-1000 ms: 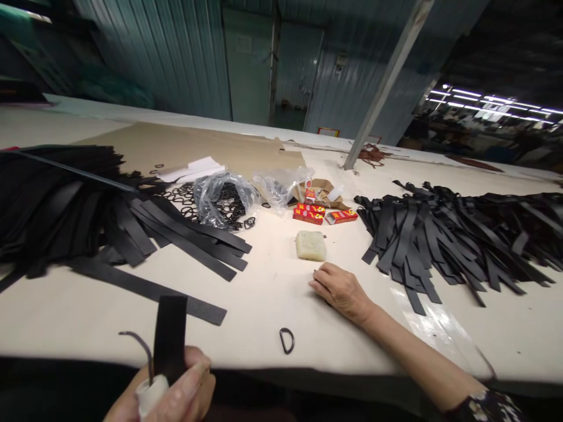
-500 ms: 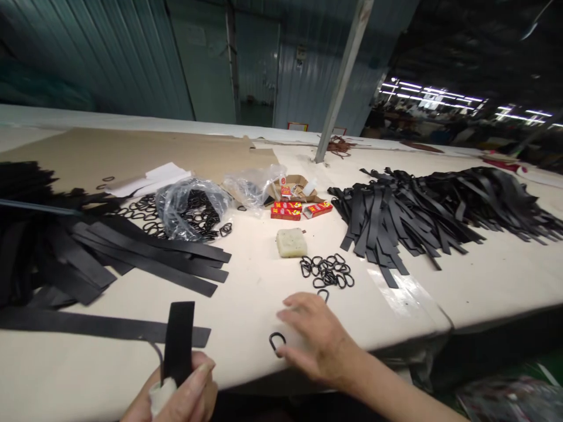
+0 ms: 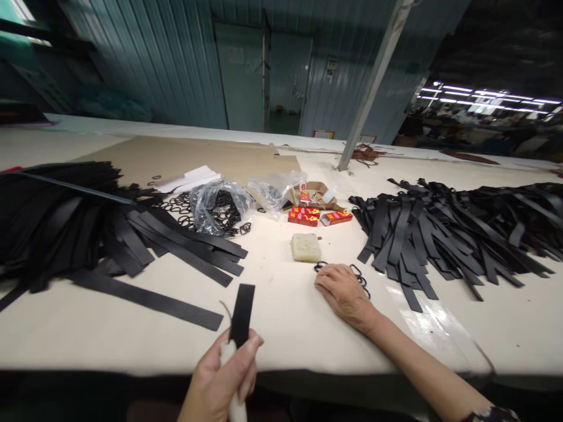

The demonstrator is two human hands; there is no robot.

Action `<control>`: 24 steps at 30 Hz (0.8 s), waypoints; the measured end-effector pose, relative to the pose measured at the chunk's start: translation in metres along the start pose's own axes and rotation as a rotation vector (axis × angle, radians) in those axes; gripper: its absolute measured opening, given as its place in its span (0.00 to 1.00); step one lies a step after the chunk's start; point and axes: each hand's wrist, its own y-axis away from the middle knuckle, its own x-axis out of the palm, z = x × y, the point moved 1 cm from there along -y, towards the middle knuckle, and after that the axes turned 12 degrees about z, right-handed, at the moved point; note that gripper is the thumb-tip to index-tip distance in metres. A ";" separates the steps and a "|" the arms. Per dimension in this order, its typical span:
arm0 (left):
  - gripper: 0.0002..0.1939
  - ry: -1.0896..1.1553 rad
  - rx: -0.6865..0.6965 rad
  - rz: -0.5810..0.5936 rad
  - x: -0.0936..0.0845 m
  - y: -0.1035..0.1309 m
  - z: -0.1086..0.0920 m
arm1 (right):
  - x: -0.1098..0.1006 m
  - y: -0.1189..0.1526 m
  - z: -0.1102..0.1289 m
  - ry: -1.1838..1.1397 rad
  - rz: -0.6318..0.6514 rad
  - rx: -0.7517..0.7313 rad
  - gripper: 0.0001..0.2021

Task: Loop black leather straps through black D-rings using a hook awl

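Matt black straps [image 3: 149, 299]; glossy clear plastic bag [image 3: 204, 205].

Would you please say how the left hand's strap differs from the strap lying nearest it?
The held strap stands nearly upright in the left hand; the lying strap is flat on the table. The held strap shows a short end, the lying strap a long stretch. Both are black.

black strip [image 3: 243, 313] near-upright, white-handled tool [image 3: 227, 354] alongside, tip seemingly hooked; rings [image 3: 362, 281] on table [image 3: 281, 316], partly covered.

Red-and-yellow boxes [image 3: 303, 215], black straps [image 3: 169, 302], a creamy tabletop [image 3: 272, 316] (pale-green block [image 3: 305, 247], dark-speckled).
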 end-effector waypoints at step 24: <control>0.20 -0.103 0.152 0.141 0.012 -0.005 0.020 | 0.004 0.028 0.123 -1.660 0.320 0.273 0.15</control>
